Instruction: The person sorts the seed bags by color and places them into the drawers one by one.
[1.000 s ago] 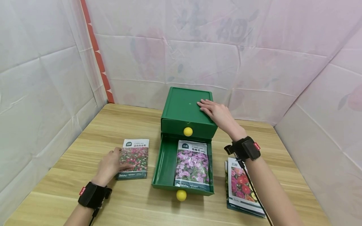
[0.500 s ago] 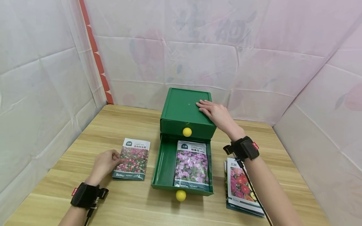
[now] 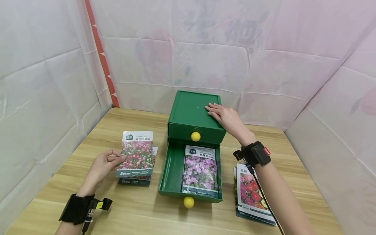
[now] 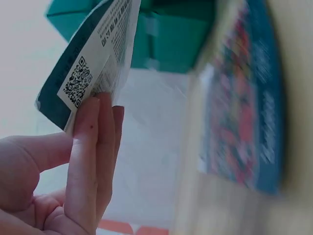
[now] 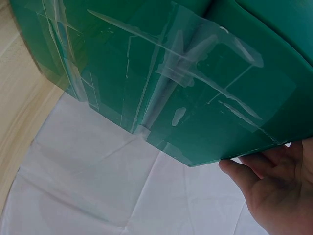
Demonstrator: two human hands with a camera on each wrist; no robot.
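Note:
My left hand [image 3: 102, 165] pinches a flower seed packet [image 3: 135, 153] by its left edge and holds it lifted above another packet [image 3: 135, 180] lying on the wooden table. The left wrist view shows my fingers [image 4: 90, 161] on the held packet's [image 4: 93, 61] back, with the lying packet [image 4: 244, 103] blurred beside it. My right hand [image 3: 224, 117] rests flat on top of the green two-drawer box [image 3: 189, 111]; its fingers [image 5: 244, 178] reach the box's [image 5: 161, 78] edge. The lower drawer [image 3: 171, 169] stands pulled out with a purple-flower packet [image 3: 200, 171] inside.
A stack of seed packets [image 3: 251, 194] lies on the table to the right of the drawer, under my right forearm. Yellow ball knobs sit on the upper drawer [image 3: 195, 136] and lower drawer [image 3: 188, 202]. White sheeted walls close in on three sides.
My left hand has picked the top packet up off the table at the left, uncovering a second packet beneath. The right hand has stayed on the box top.

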